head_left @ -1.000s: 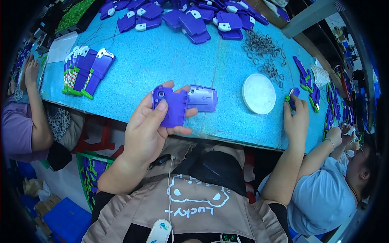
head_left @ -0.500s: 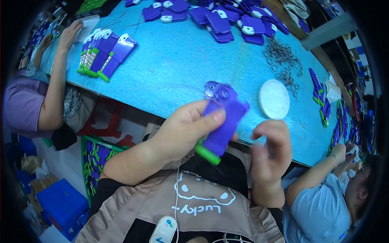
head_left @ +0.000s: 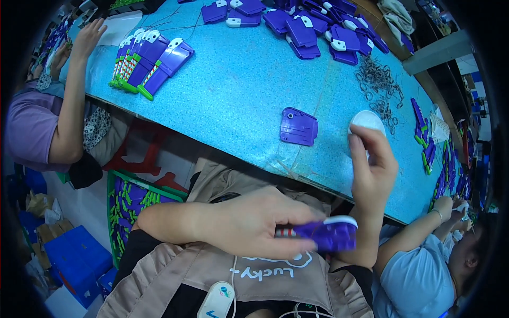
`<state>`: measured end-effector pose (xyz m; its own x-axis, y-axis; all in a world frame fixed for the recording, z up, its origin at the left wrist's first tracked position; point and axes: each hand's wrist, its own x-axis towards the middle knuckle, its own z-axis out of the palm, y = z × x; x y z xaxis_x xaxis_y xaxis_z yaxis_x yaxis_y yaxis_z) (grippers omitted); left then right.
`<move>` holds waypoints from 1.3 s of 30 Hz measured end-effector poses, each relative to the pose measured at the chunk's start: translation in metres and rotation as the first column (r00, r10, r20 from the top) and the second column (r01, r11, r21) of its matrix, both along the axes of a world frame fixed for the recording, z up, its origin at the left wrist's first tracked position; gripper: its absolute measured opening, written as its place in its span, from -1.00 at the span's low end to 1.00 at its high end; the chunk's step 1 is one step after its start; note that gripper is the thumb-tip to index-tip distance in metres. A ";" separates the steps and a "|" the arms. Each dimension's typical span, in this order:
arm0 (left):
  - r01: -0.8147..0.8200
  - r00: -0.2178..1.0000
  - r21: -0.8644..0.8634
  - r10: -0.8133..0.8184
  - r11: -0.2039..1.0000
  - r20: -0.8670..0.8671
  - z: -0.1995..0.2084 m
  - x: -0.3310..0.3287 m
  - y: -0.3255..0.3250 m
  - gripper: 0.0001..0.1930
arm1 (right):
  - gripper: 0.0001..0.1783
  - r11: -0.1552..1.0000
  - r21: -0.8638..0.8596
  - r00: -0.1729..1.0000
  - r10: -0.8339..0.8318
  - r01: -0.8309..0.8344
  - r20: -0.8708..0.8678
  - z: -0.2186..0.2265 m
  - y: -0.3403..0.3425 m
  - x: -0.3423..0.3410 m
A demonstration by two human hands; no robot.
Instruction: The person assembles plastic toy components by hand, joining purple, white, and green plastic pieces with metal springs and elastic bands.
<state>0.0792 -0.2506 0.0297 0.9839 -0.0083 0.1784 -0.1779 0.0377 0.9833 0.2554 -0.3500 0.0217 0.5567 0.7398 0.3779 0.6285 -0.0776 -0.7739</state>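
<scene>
My left hand is low over my lap, closed around a purple plastic toy part. This part has a white rounded end and a red-and-white striped strip; my fingers hide the rest, and it is slightly blurred. My right hand is raised at the table's edge, thumb and forefinger pinched together in front of a round white dish. Whether anything tiny sits in that pinch cannot be made out. On the blue table, a flat purple cover lies left of the dish, apart from both hands.
Purple parts with white ends are heaped at the back. Striped pieces with green ends lie fanned at the left. Small dark rings are scattered beyond the dish. A green crate stands below left. Co-workers sit on both sides.
My left hand has brought the purple part down toward my lap and turned it. The right hand has risen to the dish. The flat cover now shows whole. The view has shifted slightly.
</scene>
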 end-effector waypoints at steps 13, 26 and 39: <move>-0.214 0.954 0.034 0.216 0.976 -0.207 -0.002 0.003 0.002 -0.75 | -0.77 0.926 0.312 0.972 0.169 -0.214 0.164 -0.007 -0.015 -0.022; -0.255 0.951 0.064 0.263 0.965 -0.166 0.003 0.001 0.004 -0.73 | -0.81 0.953 0.262 0.963 0.204 -0.154 -0.175 0.001 -0.014 -0.030; -0.200 0.964 -0.464 0.089 0.863 -0.250 0.002 -0.008 0.007 -0.78 | -0.81 0.993 0.057 0.994 -0.105 0.104 0.016 0.022 0.006 0.012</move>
